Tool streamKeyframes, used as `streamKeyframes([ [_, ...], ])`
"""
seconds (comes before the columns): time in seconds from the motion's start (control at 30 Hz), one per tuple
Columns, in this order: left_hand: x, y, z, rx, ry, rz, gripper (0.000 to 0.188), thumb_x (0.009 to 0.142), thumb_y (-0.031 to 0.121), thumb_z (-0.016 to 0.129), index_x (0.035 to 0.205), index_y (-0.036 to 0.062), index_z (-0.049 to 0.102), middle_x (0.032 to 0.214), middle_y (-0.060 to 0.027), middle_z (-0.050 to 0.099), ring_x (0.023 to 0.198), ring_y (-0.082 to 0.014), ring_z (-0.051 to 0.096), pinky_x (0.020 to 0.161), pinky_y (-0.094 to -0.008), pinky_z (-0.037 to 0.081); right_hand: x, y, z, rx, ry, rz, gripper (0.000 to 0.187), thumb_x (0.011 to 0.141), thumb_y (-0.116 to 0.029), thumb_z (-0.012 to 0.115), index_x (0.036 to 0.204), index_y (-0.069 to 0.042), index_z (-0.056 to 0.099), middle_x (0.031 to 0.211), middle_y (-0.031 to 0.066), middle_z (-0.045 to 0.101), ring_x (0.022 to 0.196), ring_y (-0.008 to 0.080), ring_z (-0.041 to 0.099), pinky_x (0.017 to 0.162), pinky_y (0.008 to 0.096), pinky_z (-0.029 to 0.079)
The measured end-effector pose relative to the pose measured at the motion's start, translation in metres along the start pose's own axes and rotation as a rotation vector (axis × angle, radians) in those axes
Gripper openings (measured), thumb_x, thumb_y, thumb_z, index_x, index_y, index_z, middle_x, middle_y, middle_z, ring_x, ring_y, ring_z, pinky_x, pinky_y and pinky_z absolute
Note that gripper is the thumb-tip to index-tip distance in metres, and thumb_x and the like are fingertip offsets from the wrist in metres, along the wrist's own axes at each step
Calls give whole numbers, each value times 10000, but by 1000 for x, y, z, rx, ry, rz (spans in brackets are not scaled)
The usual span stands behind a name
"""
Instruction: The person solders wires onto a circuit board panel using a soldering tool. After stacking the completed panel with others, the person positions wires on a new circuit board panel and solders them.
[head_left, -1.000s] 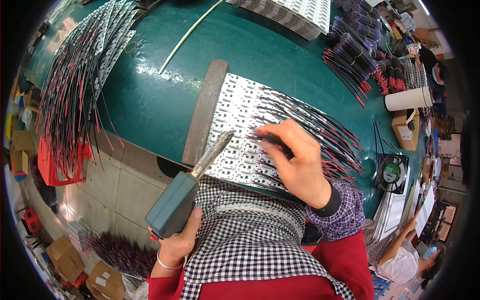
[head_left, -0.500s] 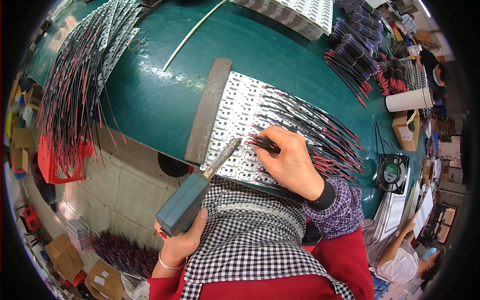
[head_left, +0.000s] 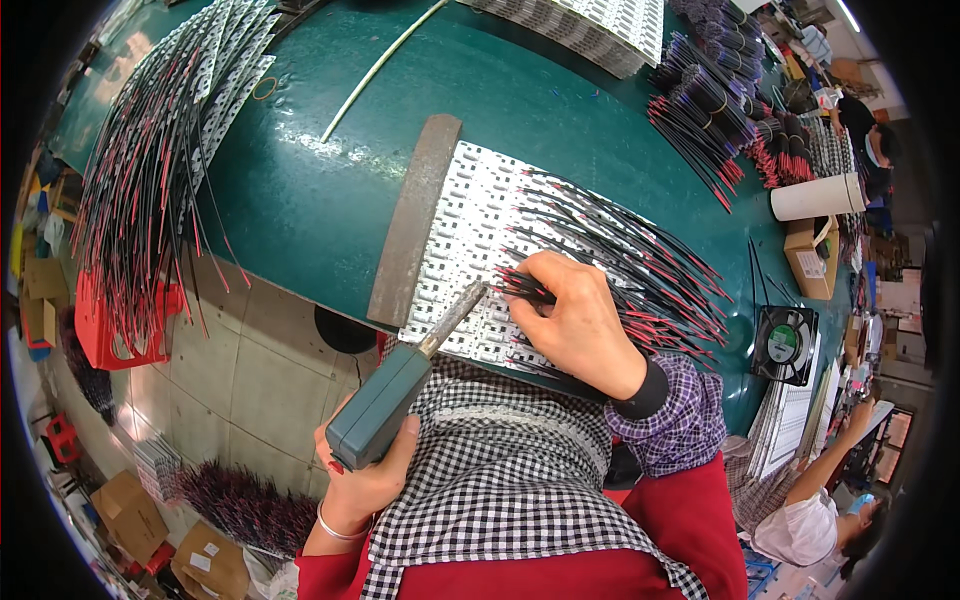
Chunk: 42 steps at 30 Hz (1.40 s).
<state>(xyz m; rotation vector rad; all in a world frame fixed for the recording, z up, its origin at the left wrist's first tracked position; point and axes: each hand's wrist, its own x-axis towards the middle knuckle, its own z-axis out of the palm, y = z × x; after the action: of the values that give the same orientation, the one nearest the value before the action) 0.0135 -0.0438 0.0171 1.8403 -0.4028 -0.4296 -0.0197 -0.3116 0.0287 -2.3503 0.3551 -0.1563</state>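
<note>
Glossy green tabletop [head_left: 300, 220] lay open just left of flat brown bar [head_left: 415, 220]; thin black-and-red wires [head_left: 655, 258] obstructed passage farther right.

Bright indoor light; white glare on green tabletop [head_left: 290, 215]; lit tube [head_left: 848, 15] upper right; fisheye-bent edges, black corners.

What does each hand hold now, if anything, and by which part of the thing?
The left hand holds the soldering iron at the rear of its green body; the right hand pinches wires near their left ends.
</note>
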Motion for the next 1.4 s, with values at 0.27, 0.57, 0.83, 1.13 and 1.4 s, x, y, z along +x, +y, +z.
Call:
streamKeyframes([
  [0.27,-6,-1,-1,57,38,31,177,801,49,769,962,-10,725,806,-77,706,631,-173,659,576,-279,512,1,0,1,6,15,4,175,777,-38,709,901,61,634,775,173,643,649,306,648,578,368,515],
  [0.57,-9,-5,-2,40,23,19,207,813,35,780,1004,-20,721,894,-77,719,737,-149,664,673,-279,528,5,2,-3,36,-30,19,172,783,-78,683,780,48,565,735,210,596,678,411,603,620,468,471],
  [0.83,-5,-2,-4,34,-9,38,177,769,-6,765,933,-44,711,781,-106,675,599,-165,621,551,-276,487,3,7,-2,25,-59,12,187,796,-65,718,900,69,639,768,180,634,655,256,632,574,361,498],
  [1.13,-22,-14,-10,-126,81,-45,290,837,28,789,1104,-14,684,974,-61,691,689,-106,606,602,-247,489,11,2,-1,55,-15,-43,157,791,-98,691,821,39,620,754,212,618,716,411,627,652,481,489],
  [1.4,-6,-45,3,-241,274,-131,565,807,-62,694,1340,-19,513,1079,-137,679,609,-109,529,513,-244,437,-15,35,-19,-284,310,-255,185,901,-87,676,1025,-9,563,834,154,571,727,340,637,609,413,501],
])
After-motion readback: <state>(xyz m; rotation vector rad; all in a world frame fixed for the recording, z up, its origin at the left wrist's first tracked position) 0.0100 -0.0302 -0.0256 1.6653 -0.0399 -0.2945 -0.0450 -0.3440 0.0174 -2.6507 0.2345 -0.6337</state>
